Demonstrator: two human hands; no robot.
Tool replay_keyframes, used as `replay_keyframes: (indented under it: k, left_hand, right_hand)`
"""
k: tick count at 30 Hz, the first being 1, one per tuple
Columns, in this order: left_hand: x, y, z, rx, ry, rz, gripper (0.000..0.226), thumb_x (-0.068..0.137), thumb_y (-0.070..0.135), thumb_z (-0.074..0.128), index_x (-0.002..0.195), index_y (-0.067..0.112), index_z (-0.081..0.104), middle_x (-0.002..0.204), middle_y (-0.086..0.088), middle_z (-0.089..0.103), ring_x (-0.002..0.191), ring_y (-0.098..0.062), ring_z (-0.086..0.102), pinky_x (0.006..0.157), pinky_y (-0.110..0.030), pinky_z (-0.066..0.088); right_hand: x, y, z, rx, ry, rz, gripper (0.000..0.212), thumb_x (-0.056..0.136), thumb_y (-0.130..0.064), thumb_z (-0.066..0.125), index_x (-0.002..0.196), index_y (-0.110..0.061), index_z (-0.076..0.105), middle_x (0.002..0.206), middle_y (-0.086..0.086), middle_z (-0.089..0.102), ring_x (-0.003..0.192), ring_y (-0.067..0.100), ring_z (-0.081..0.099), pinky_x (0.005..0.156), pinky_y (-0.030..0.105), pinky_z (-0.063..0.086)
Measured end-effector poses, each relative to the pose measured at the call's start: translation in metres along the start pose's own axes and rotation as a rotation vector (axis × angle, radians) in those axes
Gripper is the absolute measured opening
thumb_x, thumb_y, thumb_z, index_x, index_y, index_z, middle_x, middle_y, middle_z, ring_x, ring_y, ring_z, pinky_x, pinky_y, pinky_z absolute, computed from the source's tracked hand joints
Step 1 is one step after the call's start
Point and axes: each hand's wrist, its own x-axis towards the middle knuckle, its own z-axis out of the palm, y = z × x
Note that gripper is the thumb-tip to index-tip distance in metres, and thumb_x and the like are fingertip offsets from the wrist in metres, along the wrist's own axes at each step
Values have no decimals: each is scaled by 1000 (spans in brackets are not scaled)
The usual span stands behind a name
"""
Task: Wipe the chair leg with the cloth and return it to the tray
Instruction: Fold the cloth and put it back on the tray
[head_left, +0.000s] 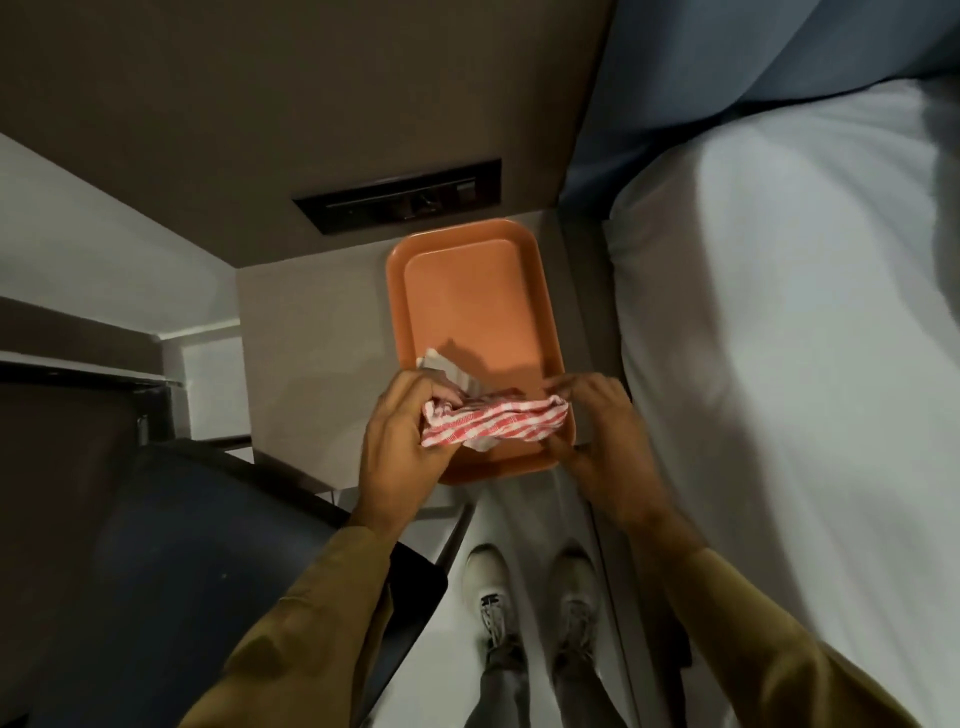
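Orange tray (467, 291) on the bedside surface, far half bare; red-white checked cloth (493, 421) bunched over its near end, long axis running left-right across the tray's width. Left hand (400, 431) fingers clamped on the cloth's left end, right hand (592, 415) fingers pinching its right end.

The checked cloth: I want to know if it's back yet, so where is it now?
In the head view the cloth is bunched between left hand and right hand, over the near end of the orange tray, beside the bed.
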Motion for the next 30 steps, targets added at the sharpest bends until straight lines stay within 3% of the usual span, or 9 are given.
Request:
replay_keyframes:
  k: [3,6,8,12,17,21,25,28,30]
  left_hand:
    - [-8,-11,1,34,-12,11,15,92,22,80,105,24,73,113,13,70,111,-13,70,94,-34,59]
    - [-16,-21,10,-175,-30,-273,18,96,19,79,97,36,72,96,20,78,94,1,76,78,-12,56]
    - [-21,-30,17,-383,-47,-481,22,98,11,77,110,29,75,97,15,84,100,-7,81,79,-10,58]
    - [-17,-43,30,-589,-51,-613,35,100,26,76,134,20,72,122,5,83,117,-16,79,90,-20,64]
    - [11,-56,58,-464,74,-694,46,101,26,75,144,16,62,136,-4,75,124,-24,74,111,-51,60]
    - [12,-62,78,-53,144,-577,57,102,27,73,152,11,51,147,-11,53,126,-26,62,105,-44,59]
    - [-6,-56,90,119,67,-490,28,105,32,68,120,9,67,121,-7,69,110,-32,72,94,-53,64]
    - [-10,-48,101,30,-111,-621,54,102,39,70,148,13,59,145,-6,67,144,-30,55,126,-46,43]
    - [-7,-47,107,57,-71,-693,61,100,37,75,152,12,56,152,-8,63,150,-28,45,125,-33,33]
  right_hand:
    - [-1,8,-3,135,-124,36,42,85,-52,67,109,-18,64,112,-9,69,103,16,68,81,42,63]
    - [0,30,7,267,-247,157,21,91,-16,74,108,-11,64,105,1,75,99,21,74,81,47,63]
    - [0,41,15,421,-323,241,19,94,3,68,111,-3,64,104,16,75,98,33,74,87,51,62]
    - [8,49,28,632,-261,338,20,103,-26,62,120,-16,67,112,5,76,103,20,75,88,38,63]
    - [20,71,67,229,-52,443,28,107,-29,52,129,-16,63,111,7,74,102,26,73,90,38,61]
    - [35,85,86,189,-64,528,47,106,-29,55,149,-15,47,127,14,70,111,25,67,83,1,42]
    - [33,83,91,177,-70,456,56,104,-32,57,155,-19,37,136,12,66,112,23,69,93,29,55]
    - [33,83,88,199,-85,532,57,103,-18,60,155,-22,36,139,12,63,119,27,67,101,47,57]
    - [36,84,86,237,-96,553,56,103,-13,60,154,-22,38,143,11,59,125,30,63,104,43,54]
